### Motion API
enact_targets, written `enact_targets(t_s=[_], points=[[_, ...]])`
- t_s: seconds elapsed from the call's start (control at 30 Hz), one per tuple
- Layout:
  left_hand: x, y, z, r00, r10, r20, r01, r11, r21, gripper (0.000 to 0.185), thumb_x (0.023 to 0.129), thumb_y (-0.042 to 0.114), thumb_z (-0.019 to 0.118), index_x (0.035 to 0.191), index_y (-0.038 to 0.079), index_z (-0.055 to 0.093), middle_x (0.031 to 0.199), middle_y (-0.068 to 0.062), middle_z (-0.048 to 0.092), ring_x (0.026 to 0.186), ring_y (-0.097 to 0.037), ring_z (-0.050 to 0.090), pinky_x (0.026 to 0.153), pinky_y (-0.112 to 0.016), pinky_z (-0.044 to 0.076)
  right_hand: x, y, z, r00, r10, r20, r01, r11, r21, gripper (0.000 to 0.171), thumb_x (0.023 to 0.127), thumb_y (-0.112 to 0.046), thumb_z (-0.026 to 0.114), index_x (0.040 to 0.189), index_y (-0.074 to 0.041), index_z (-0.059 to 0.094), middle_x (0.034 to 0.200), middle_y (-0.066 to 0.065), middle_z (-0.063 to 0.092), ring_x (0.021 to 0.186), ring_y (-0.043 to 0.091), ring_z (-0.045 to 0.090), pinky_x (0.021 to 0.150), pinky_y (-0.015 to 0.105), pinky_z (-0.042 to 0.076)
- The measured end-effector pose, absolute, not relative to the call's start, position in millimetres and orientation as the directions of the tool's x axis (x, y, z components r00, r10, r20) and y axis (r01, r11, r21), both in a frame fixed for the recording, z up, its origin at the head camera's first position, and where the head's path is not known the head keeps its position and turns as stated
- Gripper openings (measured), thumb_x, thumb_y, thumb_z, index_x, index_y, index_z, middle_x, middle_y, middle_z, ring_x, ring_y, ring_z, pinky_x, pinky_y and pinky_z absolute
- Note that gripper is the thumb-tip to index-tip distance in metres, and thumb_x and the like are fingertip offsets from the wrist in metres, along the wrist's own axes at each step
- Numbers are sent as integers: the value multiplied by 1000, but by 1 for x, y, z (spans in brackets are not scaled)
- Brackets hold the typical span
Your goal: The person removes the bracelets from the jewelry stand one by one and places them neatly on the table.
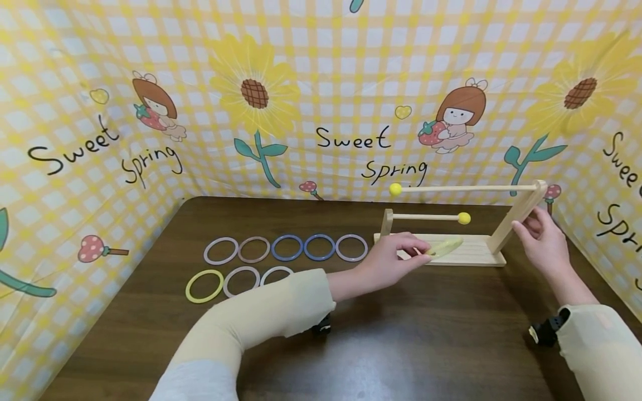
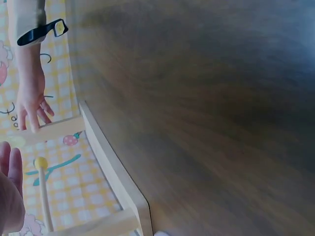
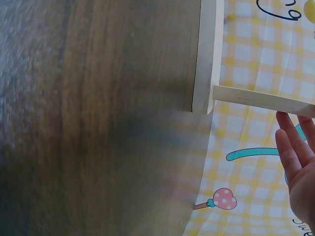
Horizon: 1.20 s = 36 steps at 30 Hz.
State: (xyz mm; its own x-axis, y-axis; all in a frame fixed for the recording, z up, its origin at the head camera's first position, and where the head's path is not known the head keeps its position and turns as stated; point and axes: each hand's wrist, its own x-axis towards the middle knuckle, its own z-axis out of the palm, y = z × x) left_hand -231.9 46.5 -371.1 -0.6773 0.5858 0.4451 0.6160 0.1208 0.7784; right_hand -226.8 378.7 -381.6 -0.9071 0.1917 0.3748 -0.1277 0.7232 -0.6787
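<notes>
A wooden rack (image 1: 466,253) stands at the table's back right, with a short post (image 1: 386,223), a tall leaning post (image 1: 519,214) and two rods tipped with yellow balls. My left hand (image 1: 423,252) pinches a pale yellow-green ring (image 1: 445,246) just above the rack's base, under the lower rod (image 1: 426,217). My right hand (image 1: 531,231) is at the tall post with relaxed fingers that touch it or lie beside it. In the right wrist view its straight fingers (image 3: 295,157) lie just below the post (image 3: 261,101). The left wrist view shows the base edge (image 2: 110,167).
Several rings lie in two rows at the table's left: pale, blue (image 1: 287,247) and yellow (image 1: 204,285) ones. A checked cloth backdrop (image 1: 321,83) walls in the dark wooden table (image 1: 426,345) on three sides.
</notes>
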Motion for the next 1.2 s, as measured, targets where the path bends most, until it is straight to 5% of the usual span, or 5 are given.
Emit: enact_targets(t_s=[0.2, 0.43, 0.87, 1.2], points=[[-230, 21, -368, -686, 559, 465, 620, 115, 777, 19, 89, 6, 71, 107, 1, 73, 97, -5, 68, 82, -1, 60, 70, -22, 51, -227, 379, -382, -905, 189, 382, -139, 716, -684, 54, 101, -23, 53, 145, 2, 34, 128, 37, 49, 95, -16, 45, 71, 0, 36], [-235, -10, -366, -723, 493, 484, 625, 166, 763, 17, 90, 8, 70, 106, 3, 74, 94, -2, 67, 79, -5, 57, 61, -23, 48, -227, 380, -383, -902, 189, 387, -139, 723, -677, 54, 101, -23, 53, 145, 1, 34, 129, 37, 49, 96, -17, 44, 72, 0, 36], [-238, -65, -364, -750, 368, 549, 638, 184, 748, 17, 90, 6, 69, 106, 2, 73, 95, -5, 68, 79, -16, 61, 62, -32, 54, -228, 380, -383, -904, 192, 381, -128, 731, -670, 56, 101, -25, 53, 147, 1, 33, 128, 36, 50, 93, -18, 44, 69, 0, 36], [-244, -96, -371, -738, 382, 557, 656, 208, 726, 17, 91, 6, 68, 106, 1, 73, 96, -10, 70, 79, -16, 63, 62, -26, 54, -229, 380, -384, -900, 193, 390, -137, 725, -675, 55, 101, -24, 54, 146, 1, 34, 127, 37, 50, 91, -20, 43, 69, 0, 36]])
